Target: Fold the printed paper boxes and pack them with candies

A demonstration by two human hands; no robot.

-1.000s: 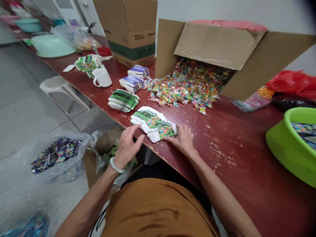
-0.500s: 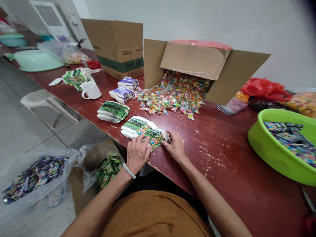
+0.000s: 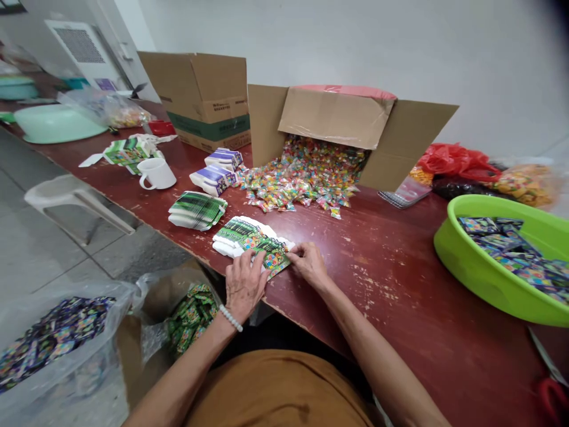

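1. Cartons [image 3: 251,233], flat and printed green with white ends, lie fanned in an overlapping row on the red bench [image 3: 427,296], close to its front edge and straight before me.
2. My left hand [image 3: 243,283] is palm down and about half open, its fingers laid over the near side of that row, thumb apart from them. A pale beaded bracelet [image 3: 230,318] circles the wrist.
3. My right hand [image 3: 310,264] touches the right end of the foremost carton, with thumb and fingertips drawn close together. I cannot tell whether they pinch the end flap; it is too small to see.
4. Just beyond, to the left, sits a second fanned stack [image 3: 198,210], with a white mug [image 3: 160,174] and two purple-and-white bundles [image 3: 214,179] behind it.
5. Farther back, wrapped candies [image 3: 293,184] spill onto the bench from an open cardboard box [image 3: 333,115]. A taller box [image 3: 208,89] with a green band stands to its left.
6. On my right is a lime-green tub [image 3: 480,287] holding dark printed packets [image 3: 515,249]; red-handled scissors [image 3: 544,356] lie nearer me.
7. Below the bench, on my left, a clear plastic bag [image 3: 84,385] holds more dark packets, and green packets [image 3: 193,314] fill a box beside it.
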